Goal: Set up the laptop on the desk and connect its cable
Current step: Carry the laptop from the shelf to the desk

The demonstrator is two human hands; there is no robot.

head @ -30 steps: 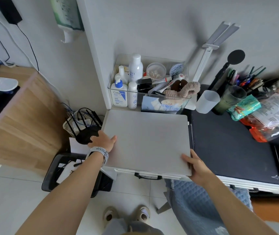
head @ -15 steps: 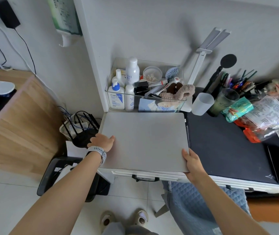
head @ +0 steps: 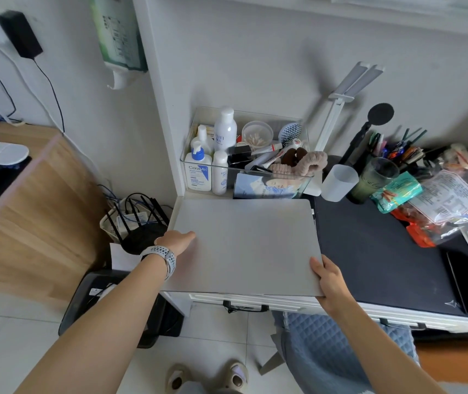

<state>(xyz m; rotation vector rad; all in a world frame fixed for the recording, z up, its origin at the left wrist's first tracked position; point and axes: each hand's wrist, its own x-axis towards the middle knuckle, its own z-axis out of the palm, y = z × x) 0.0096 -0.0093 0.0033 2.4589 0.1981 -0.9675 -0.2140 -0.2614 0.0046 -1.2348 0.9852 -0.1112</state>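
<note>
- Both forearms are bare, with no sleeves in view.
- The left wrist carries a watch [head: 162, 257] on a pale perforated sport band with dark holes.
- The right wrist is bare.
- On the feet are light beige slip-on sandals [head: 207, 376] with thick rounded straps.

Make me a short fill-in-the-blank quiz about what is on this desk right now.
1. The laptop lies with its lid ____.
2. The wrist beside the left hand wears a ____.
3. The right hand grips the laptop's near ____ corner.
4. The mat beside the laptop is ____ in colour.

Missing words: closed; watch; right; black
</note>
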